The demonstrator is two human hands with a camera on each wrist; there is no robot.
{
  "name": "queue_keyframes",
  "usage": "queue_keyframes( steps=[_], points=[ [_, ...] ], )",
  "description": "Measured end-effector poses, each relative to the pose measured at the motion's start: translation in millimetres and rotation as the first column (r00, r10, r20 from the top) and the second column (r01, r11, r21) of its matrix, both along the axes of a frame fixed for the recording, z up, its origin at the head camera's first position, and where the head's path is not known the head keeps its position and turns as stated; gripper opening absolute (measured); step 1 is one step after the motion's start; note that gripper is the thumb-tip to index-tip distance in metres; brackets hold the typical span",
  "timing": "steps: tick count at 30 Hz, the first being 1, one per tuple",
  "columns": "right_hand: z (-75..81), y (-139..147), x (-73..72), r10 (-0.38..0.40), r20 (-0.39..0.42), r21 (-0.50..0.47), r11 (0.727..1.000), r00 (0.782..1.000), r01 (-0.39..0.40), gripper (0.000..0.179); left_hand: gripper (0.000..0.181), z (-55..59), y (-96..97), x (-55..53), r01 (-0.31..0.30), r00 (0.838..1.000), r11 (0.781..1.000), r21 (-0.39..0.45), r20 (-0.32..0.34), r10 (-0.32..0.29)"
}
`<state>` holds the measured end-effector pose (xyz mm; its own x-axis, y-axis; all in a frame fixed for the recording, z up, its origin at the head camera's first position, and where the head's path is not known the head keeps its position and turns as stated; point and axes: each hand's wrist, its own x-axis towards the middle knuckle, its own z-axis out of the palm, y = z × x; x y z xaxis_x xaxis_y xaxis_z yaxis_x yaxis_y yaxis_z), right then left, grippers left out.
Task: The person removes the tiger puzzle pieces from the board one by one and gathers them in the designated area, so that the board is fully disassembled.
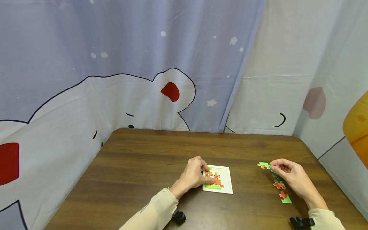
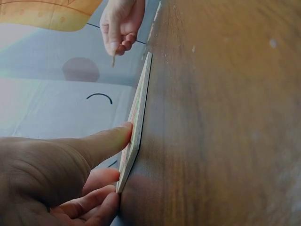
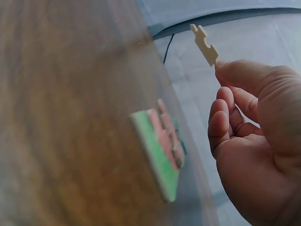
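A square white puzzle board (image 1: 226, 180) lies on the table, its left part filled with green and orange picture pieces (image 1: 217, 182). My left hand (image 1: 193, 172) grips the board at its left side, thumb on top and fingers along the edge. Off to the right, my right hand (image 1: 293, 174) pinches a green and orange jigsaw piece (image 1: 263, 165) by one end between thumb and fingertips. In the right wrist view that held piece (image 3: 205, 45) is raised above the table, its plain pale wooden side showing. Below the right hand lie loose jigsaw pieces (image 1: 279, 185) in a column.
The brown wooden table (image 1: 138, 166) reaches back to a patterned curtain (image 1: 129, 102). Nearest in the column is a green and orange corner piece (image 1: 285, 198). Each wrist wears a black camera mount, such as the left one (image 1: 179, 217).
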<state>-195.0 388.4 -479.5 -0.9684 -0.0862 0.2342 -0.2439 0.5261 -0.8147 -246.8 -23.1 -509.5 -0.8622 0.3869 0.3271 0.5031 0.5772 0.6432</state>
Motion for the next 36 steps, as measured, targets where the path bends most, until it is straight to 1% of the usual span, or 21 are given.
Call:
queue_keyframes(
  steps=[1, 2, 3, 4, 6, 7, 8, 9, 10, 11, 12, 13, 14, 16, 17, 19, 21, 23, 27, 30, 36],
  points=[
    [-2.0, 0, -0.8, 0.001, 0.003, 0.004, 1.000, 1.000, -0.001, 0.024, 0.042, 7.3, -0.9, 4.5, 0.001, 1.000, 1.000, 0.000, 0.015, -0.001],
    [-3.7, 0, -1.4, 0.001, 0.004, 0.011, 1.000, 1.000, -0.001, 0.024, 0.042, 8.4, -1.1, 5.4, 0.000, 1.000, 1.000, 0.008, 0.015, 0.000],
    [-5.2, 0, -1.9, -0.001, 0.002, 0.021, 1.000, 1.000, 0.001, 0.024, 0.042, 7.5, -0.7, 4.5, -0.004, 1.000, 1.000, -0.001, 0.015, 0.004],
    [-6.7, 0, -2.6, -0.005, 0.000, 0.033, 0.999, 1.000, 0.005, 0.023, 0.042, 2.0, -0.2, 0.8, -0.008, 1.000, 1.000, -0.003, 0.013, 0.008],
    [-9.1, 0, -4.2, -0.015, -0.006, 0.053, 0.998, 1.000, 0.016, 0.021, 0.043, 2.6, 0.1, 0.5, -0.010, 1.000, 1.000, -0.006, 0.018, 0.010],
    [-10.3, 1, -4.6, -0.020, -0.010, 0.061, 0.998, 1.000, 0.021, 0.020, 0.043, -3.6, 0.3, -2.9, -0.003, 1.000, 1.000, 0.008, -0.002, 0.003],
    [-11.1, 1, -4.9, -0.025, -0.014, 0.069, 0.997, 1.000, 0.026, 0.020, 0.043, -4.9, 0.6, -3.8, 0.002, 1.000, 1.000, 0.010, -0.010, -0.001],
    [-11.8, 1, -5.3, -0.029, -0.016, 0.075, 0.997, 0.999, 0.030, 0.019, 0.043, -0.7, 0.6, -1.7, 0.006, 1.000, 1.000, 0.000, -0.004, -0.006],
    [-12.4, 1, -5.7, -0.034, -0.018, 0.084, 0.996, 0.999, 0.035, 0.018, 0.042, -1.7, 0.7, -2.0, 0.008, 1.000, 1.000, -0.009, -0.021, -0.008],
    [-12.7, 0, -5.9, -0.036, -0.018, 0.091, 0.995, 0.999, 0.038, 0.018, 0.041, 3.2, 0.4, 1.2, 0.011, 1.000, 1.000, -0.006, -0.021, -0.012],
    [-12.8, 0, -6.1, -0.038, -0.017, 0.103, 0.994, 0.999, 0.040, 0.018, 0.041, -0.2, 0.3, -0.7, 0.013, 0.999, 1.000, -0.003, -0.035, -0.013],
    [-12.8, -1, -6.2, -0.039, -0.016, 0.116, 0.992, 0.999, 0.041, 0.017, 0.041, -6.8, 0.6, -4.7, 0.013, 0.998, 1.000, -0.008, -0.058, -0.013],
    [-12.7, -2, -6.4, -0.041, -0.013, 0.129, 0.991, 0.999, 0.042, 0.017, 0.041, -5.4, 0.7, -4.3, 0.011, 0.999, 1.000, -0.013, -0.051, -0.012],
    [-12.3, -4, -7.0, -0.042, -0.011, 0.157, 0.987, 0.999, 0.044, 0.016, 0.041, -16.3, 1.4, -10.6, 0.001, 0.998, 1.000, -0.026, -0.070, -0.003],
    [-12.0, -5, -7.3, -0.041, -0.012, 0.170, 0.984, 0.999, 0.043, 0.015, 0.042, -14.5, 1.1, -9.9, 0.005, 0.998, 1.000, -0.023, -0.057, -0.006],
    [-11.6, -7, -7.7, -0.044, -0.024, 0.201, 0.978, 0.999, 0.048, 0.013, 0.042, -20.6, 1.2, -12.7, -0.001, 0.998, 1.000, -0.031, -0.056, -0.001],
    [-11.5, -8, -7.6, -0.050, -0.031, 0.232, 0.971, 0.998, 0.056, 0.011, 0.042, -20.5, 1.0, -11.9, -0.002, 0.999, 0.999, -0.034, -0.050, 0.000],
    [-11.1, -9, -7.3, -0.059, -0.032, 0.265, 0.962, 0.998, 0.065, 0.010, 0.044, -17.9, 0.6, -10.1, 0.001, 0.999, 1.000, -0.028, -0.040, -0.002],
    [-10.6, -9, -6.6, -0.079, -0.002, 0.307, 0.949, 0.997, 0.076, 0.011, 0.045, -17.8, 1.5, -10.7, -0.016, 1.000, 1.000, -0.006, -0.018, 0.016],
    [-10.4, -8, -6.5, -0.090, 0.018, 0.321, 0.944, 0.996, 0.079, 0.012, 0.046, -21.2, 2.5, -13.1, -0.031, 0.999, 1.000, 0.006, -0.012, 0.031],
    [-9.9, -7, -6.7, -0.093, 0.013, 0.338, 0.937, 0.996, 0.083, 0.014, 0.047, -28.1, 3.2, -18.4, -0.032, 0.999, 0.999, -0.030, -0.028, 0.031]
  ],
)
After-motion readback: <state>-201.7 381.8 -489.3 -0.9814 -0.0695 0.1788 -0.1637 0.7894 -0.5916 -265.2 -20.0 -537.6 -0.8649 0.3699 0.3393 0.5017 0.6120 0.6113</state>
